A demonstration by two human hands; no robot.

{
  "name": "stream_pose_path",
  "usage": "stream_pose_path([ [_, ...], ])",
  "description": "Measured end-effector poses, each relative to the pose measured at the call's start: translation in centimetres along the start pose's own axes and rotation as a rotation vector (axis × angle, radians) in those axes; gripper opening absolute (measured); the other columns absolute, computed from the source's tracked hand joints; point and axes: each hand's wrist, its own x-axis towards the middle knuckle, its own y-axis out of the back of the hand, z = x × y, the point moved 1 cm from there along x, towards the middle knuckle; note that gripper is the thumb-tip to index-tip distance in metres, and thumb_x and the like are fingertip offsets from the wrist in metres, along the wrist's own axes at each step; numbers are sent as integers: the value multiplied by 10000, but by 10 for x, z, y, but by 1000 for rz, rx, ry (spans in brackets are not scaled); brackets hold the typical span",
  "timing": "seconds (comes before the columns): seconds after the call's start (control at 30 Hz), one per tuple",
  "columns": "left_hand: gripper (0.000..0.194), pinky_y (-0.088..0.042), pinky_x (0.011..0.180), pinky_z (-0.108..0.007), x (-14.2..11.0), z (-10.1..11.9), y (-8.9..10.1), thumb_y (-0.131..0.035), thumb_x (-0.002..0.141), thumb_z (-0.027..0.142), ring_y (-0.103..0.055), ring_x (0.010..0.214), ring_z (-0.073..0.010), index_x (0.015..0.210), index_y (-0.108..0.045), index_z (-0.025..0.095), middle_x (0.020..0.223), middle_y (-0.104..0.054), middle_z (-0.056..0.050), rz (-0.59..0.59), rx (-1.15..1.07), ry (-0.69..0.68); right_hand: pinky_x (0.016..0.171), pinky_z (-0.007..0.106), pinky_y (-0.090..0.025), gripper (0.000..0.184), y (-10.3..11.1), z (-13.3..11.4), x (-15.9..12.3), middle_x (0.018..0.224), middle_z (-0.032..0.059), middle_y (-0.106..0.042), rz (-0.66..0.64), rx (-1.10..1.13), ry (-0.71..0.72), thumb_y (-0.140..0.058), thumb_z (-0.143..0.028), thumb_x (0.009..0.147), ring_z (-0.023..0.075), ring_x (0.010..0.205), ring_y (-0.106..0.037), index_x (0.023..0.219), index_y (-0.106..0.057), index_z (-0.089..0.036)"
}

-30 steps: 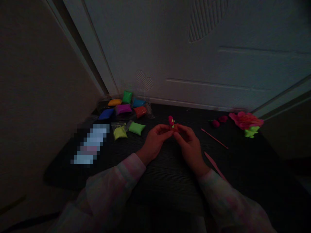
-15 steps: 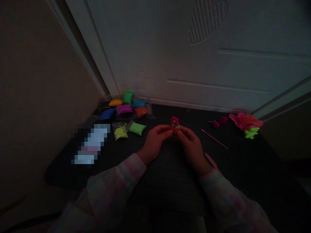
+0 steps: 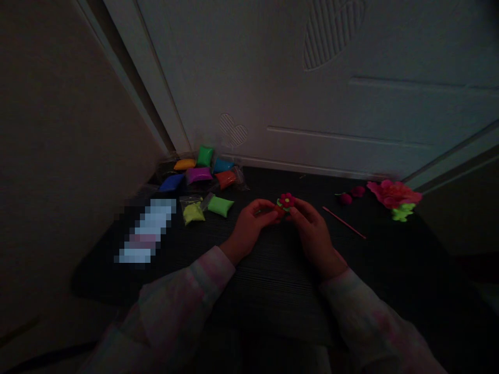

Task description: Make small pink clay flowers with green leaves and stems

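A small clay flower in a pot is held between my hands above the dark table. Its red clay flower (image 3: 287, 199) has a yellow centre, with green leaves under it. The orange-red clay pot (image 3: 280, 211) is pinched between the thumb and fingers of my left hand (image 3: 251, 226). My right hand (image 3: 314, 234) grips the right side of the same piece, with its thumb and fingers at the leaves and the flower's edge. My fingers hide part of the pot.
Several bags of coloured clay, among them a light green bag (image 3: 220, 205), lie left on the table (image 3: 268, 291). A pixelated bright rectangle (image 3: 150, 228) is nearer. To the right are a pink stick tool (image 3: 343, 222), dark red clay balls (image 3: 345, 198) and a large pink flower (image 3: 393, 193).
The clay flower has tilted right and toward me, so its yellow centre now shows. My right hand has shifted slightly, and its arm now covers most of the pink knife-shaped tool.
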Motion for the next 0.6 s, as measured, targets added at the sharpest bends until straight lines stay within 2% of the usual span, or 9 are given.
stream_pose_path([
  [0.2, 180, -454, 676, -249, -1, 0, 0, -656, 616, 140, -575, 715, -106, 767, -559, 145, 750, -617, 5, -43, 130, -18, 841, 353, -402, 228, 3, 0, 2, 865, 4, -656, 25, -92, 0, -670, -372, 629, 177, 872, -576, 801, -645, -224],
  [0.37, 169, -439, 669, -246, -1, 2, 0, -640, 631, 130, -568, 687, -101, 776, -553, 145, 740, -611, 2, -55, 211, -45, 786, 328, -403, 237, 4, -5, 2, 799, 4, -647, 27, -139, -40, -669, -397, 621, 166, 796, -570, 761, -652, -206],
  [0.6, 153, -436, 712, -269, -1, 4, -1, -627, 627, 108, -556, 763, -126, 759, -558, 144, 771, -581, -6, -21, 355, -135, 704, 300, -389, 269, 4, -10, 0, 709, -7, -627, 44, -212, -85, -673, -424, 599, 146, 692, -542, 736, -655, -193],
])
